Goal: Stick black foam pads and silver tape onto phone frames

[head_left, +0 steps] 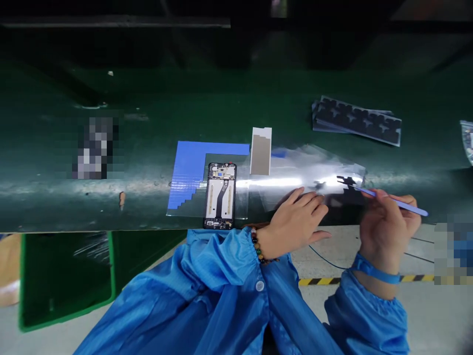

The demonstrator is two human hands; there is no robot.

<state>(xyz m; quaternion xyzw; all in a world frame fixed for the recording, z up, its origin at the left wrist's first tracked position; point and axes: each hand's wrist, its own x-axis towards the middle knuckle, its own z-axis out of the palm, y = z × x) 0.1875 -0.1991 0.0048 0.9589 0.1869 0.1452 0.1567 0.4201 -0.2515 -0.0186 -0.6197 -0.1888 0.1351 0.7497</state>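
Blue sleeves [207, 296] closest to camera, both hands out over the green bench [55, 162].

Left hand [295, 219]: fingers flat and spread, gripping nothing, pressing down the clear liner sheet [314, 172].

Right hand [386, 222]: fingers pinched around a thin blue tweezer/pick tool [395, 201]. Tool tip sits at a small black die-cut piece [345, 181] just beyond the left fingertips, on the liner. Can't tell if the piece is lifted or stuck down.

Phone frame [220, 196]: well left of the left fingers, lying face-open at the bench's near edge, partly on a blue stepped sheet [188, 170]. Nothing touching it.

Grey rectangular pad [261, 151] lies between frame and left fingers, slightly beyond them.

Stack of black die-cut sheets [356, 121] sits far beyond the right fingers.

Judgement: early stage. Black piece looks to be at pick-off from its liner; placing it on the frame isn't done. Grey pad also unplaced.
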